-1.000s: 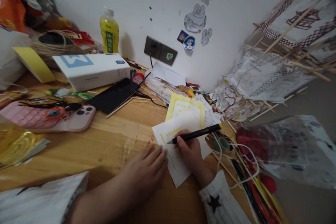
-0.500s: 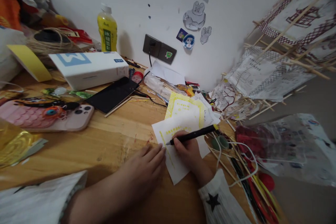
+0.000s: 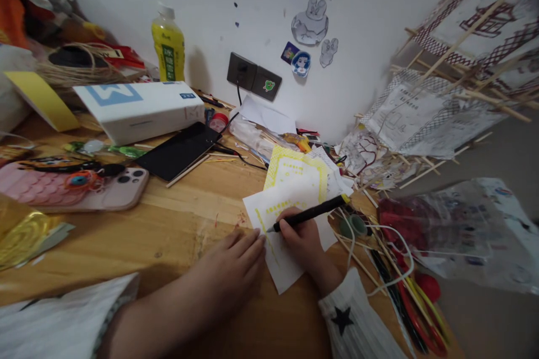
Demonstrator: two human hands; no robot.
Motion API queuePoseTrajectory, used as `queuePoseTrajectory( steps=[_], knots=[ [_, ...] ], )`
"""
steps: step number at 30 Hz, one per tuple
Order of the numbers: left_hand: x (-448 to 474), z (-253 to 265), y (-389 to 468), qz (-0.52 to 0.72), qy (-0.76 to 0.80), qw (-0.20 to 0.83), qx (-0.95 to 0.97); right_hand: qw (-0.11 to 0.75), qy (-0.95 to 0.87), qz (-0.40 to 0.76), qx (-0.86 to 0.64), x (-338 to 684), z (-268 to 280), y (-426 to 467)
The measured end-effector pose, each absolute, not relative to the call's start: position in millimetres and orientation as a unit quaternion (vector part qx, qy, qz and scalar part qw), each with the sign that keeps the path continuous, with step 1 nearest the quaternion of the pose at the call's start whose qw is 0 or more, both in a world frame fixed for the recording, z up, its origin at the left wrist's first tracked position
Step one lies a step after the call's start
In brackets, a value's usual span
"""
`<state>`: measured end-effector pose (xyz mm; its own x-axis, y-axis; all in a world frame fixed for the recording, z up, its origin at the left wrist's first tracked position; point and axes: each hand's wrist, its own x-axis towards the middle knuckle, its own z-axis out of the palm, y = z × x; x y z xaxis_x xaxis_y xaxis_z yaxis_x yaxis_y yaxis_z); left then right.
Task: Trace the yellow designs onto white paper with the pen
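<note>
Far to the left of the grip, a pink phone (image 3: 84, 188) with a smooth case lies flat on the wooden table (image 3: 177, 219), and behind it stand a white cardboard box (image 3: 138, 109) and a yellow plastic bottle (image 3: 167, 45). A black flat tablet (image 3: 179, 151) lies between the box and the hands.

The left hand (image 3: 229, 266) rests flat and open on the table, with its fingertips on the left edge of the paper sheet (image 3: 282, 235); it holds nothing. The sheet is thin, white and rectangular, with yellow marks and a yellow line drawn on it, and it lies directly under the grip, partly over a second sheet with a yellow patterned border (image 3: 295, 171).

The right hand (image 3: 305, 244) is closed around a black pen (image 3: 309, 213), which is slim, with a yellow end. The pen is tilted, and its tip touches the sheet just left of the fingers.

To the right of the grip lie thin wooden sticks (image 3: 362, 266), a white cable (image 3: 396, 269) and a clear crinkled plastic bag (image 3: 458, 230).
</note>
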<state>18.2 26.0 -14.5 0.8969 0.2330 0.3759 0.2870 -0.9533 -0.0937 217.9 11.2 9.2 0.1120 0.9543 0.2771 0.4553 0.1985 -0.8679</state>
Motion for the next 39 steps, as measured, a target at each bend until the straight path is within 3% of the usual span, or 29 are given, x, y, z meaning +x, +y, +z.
queuePoseTrajectory(
  steps=[39],
  knots=[
    [18.1,-14.2,26.7,-0.185,-0.153,0.080,-0.968,0.497,-0.546,0.330,-0.589,222.5,6.1,8.8]
  ],
)
